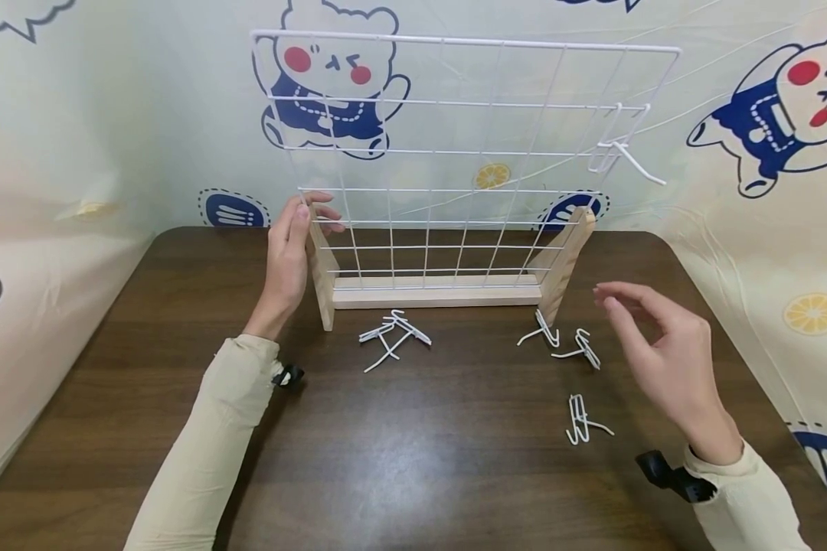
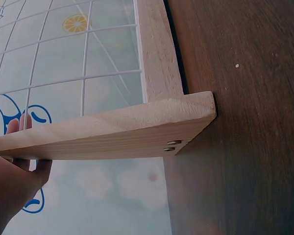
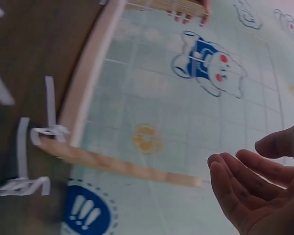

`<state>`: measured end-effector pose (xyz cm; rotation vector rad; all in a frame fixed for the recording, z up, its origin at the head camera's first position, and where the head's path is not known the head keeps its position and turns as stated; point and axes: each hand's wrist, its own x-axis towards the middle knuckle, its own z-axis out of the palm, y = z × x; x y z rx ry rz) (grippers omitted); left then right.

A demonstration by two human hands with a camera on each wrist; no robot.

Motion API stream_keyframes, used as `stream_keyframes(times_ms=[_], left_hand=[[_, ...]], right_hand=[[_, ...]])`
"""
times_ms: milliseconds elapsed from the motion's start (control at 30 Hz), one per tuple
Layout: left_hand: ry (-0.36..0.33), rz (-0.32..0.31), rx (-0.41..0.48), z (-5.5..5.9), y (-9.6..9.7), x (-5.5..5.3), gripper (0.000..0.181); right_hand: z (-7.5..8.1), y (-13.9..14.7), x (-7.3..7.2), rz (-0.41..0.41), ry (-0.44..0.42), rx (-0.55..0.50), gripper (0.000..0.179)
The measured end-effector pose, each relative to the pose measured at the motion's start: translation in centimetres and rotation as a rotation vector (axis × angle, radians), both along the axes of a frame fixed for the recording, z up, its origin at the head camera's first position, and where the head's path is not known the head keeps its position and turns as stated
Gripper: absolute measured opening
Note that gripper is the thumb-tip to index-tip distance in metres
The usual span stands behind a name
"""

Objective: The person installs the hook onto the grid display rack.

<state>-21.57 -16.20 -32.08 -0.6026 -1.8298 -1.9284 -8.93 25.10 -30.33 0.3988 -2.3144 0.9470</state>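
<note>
A white wire grid rack on a wooden stand (image 1: 437, 298) stands upright at the back of the table. My left hand (image 1: 286, 256) grips the top of its left wooden side piece (image 2: 112, 132), fingers reaching behind the grid. One white wire hook (image 1: 635, 162) hangs high on the grid's right side. Over the table, to the right of the stand, my right hand (image 1: 668, 352) is in the air with loosely bent fingers (image 3: 245, 178) and nothing in it. Nearest to it lie loose white hooks (image 1: 582, 350), one of them (image 1: 580, 421) closer to me.
Another white hook (image 1: 540, 330) lies by the foot of the stand's right side piece (image 1: 568, 260). A small tangle of hooks (image 1: 393, 337) lies in front of the stand's left half. Printed cloth (image 1: 145, 153) surrounds the dark wooden table (image 1: 400, 459).
</note>
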Motion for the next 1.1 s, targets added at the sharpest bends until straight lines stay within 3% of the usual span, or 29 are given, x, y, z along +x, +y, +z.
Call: stream_keyframes(times_ms=[167,300,500,600,767,900,1100], left_hand=[[0.005,0.005,-0.003,-1.1,-0.5,-1.2,0.036],[0.002,0.007,-0.008,-1.8,-0.9,-2.0,0.036],[0.001,0.013,-0.013,-1.6,-0.8,-1.8,0.036],[0.003,0.013,-0.019,-0.8,-0.4,-0.9,0.036],[-0.004,0.004,-0.012,0.1,-0.1,0.2,0.036],[-0.007,0.013,-0.033,0.2,0.0,0.5,0.036],[0.0,0.022,-0.038,0.4,0.1,0.5,0.036]], right_hand=[[-2.0,0.8,1.2,-0.027,-0.05,0.026,0.017],[-3.4,1.5,2.2,-0.029,-0.123,-0.044,0.018],[-5.3,2.0,3.2,0.048,-0.25,-0.263,0.019],[-6.0,2.4,3.5,0.083,-0.321,-0.289,0.017],[-6.8,3.3,4.0,0.082,-0.483,-0.178,0.015],[-7.2,4.4,4.2,0.075,-0.548,-0.029,0.015],[-8.0,5.8,4.1,0.251,-0.64,0.07,0.024]])
